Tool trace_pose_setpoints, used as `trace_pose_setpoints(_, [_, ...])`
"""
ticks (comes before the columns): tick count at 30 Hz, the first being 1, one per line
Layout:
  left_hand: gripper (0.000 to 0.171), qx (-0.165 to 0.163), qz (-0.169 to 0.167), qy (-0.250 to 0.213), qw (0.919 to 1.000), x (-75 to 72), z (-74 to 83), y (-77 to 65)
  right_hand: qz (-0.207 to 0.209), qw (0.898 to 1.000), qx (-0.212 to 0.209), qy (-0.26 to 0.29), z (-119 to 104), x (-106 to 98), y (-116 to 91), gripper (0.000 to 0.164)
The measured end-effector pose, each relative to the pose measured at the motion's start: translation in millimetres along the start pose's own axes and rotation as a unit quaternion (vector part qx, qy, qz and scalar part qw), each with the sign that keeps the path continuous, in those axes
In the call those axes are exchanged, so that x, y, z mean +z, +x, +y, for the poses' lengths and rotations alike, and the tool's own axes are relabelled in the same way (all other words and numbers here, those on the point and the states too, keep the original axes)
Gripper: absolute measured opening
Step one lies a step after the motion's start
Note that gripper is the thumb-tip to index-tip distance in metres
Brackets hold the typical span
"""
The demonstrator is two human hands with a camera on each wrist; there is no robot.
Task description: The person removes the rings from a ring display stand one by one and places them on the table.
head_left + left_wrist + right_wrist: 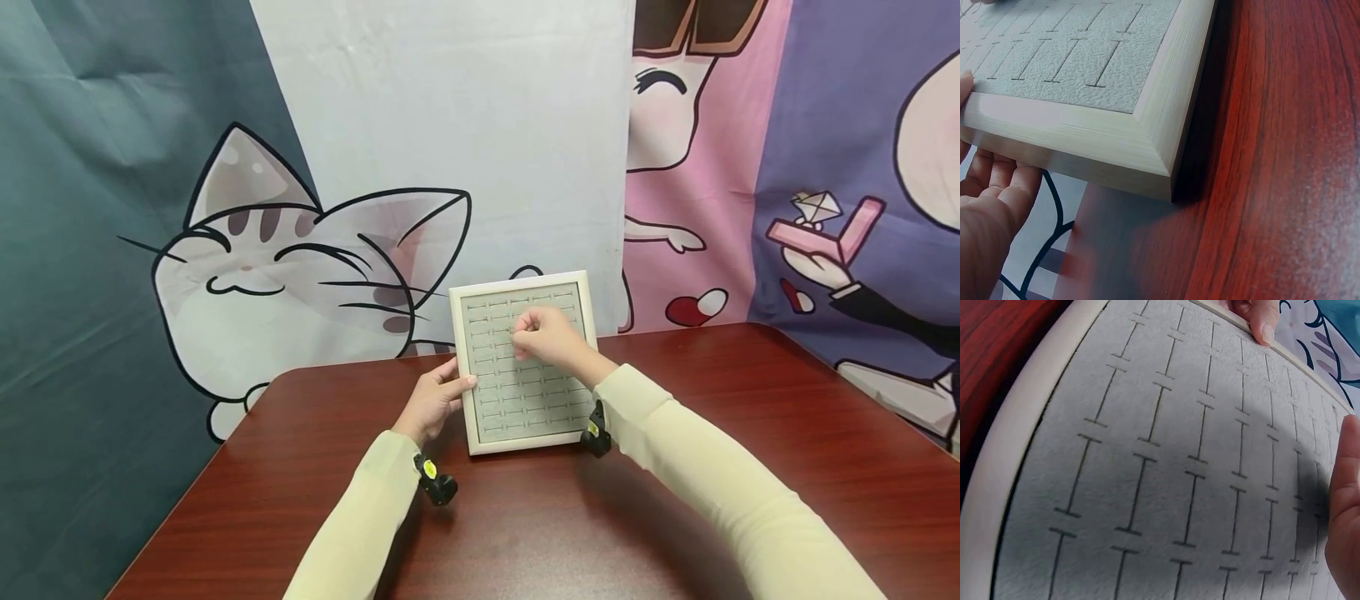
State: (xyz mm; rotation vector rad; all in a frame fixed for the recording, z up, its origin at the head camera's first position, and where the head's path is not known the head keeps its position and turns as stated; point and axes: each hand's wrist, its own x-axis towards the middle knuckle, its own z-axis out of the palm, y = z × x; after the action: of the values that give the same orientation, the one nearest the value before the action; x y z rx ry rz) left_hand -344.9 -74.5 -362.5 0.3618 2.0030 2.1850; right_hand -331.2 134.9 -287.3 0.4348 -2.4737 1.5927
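Observation:
A slotted jewellery display board (525, 392) stands tilted on the table in a pale wooden frame (1079, 128). Rows of short I-shaped slits run across its grey textured face. My left hand (435, 400) grips the frame's left side, thumb on the front and the other fingers behind. In the right wrist view that left thumb (1264, 328) shows over the far rim. My right hand (551, 337) is at the upper middle of the board, fingers curled and thumb against the index finger. I cannot tell whether something small is pinched there.
The reddish-brown wooden table (480, 533) extends around the board. Behind it hangs a cloth backdrop (450, 100) printed with a cartoon cat and figures. A small black camera is strapped to each wrist, over cream sleeves (720, 467).

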Motion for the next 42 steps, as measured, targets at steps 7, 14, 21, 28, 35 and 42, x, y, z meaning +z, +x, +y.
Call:
trace_pose_setpoints(7, [0.050, 0.005, -0.002, -0.002, 1.0000, -0.2, -0.7, -0.1, -0.002, 1.000, 0.024, 0.018, 9.6, -8.9, -6.9, 0.006])
trace_pose_setpoints(14, [0.050, 0.006, -0.003, -0.003, 1.0000, -0.4, -0.4, 0.5, 0.005, 0.999, 0.034, 0.023, 16.9, -20.8, -16.7, 0.004])
trace_pose_setpoints(21, [0.049, 0.007, 0.003, 0.000, 1.0000, -1.1, -0.1, 0.5, 0.008, 0.998, 0.042, 0.051, 32.7, -30.7, -32.2, 0.005])
trace_pose_setpoints(28, [0.049, 0.001, 0.000, 0.000, 1.0000, -0.8, -1.2, 0.4, 0.011, 0.997, 0.043, 0.060, 49.4, -38.9, -50.5, 0.005])
trace_pose_setpoints(35, [0.049, 0.004, 0.000, 0.001, 1.0000, -1.1, -1.9, 0.9, 0.011, 0.996, 0.054, 0.073, 57.8, -47.4, -65.5, 0.006])
trace_pose_setpoints(42, [0.049, 0.002, 0.000, -0.002, 1.0000, -1.1, -2.1, 1.4, 0.020, 0.994, 0.076, 0.071, 69.8, -56.4, -81.7, 0.008])
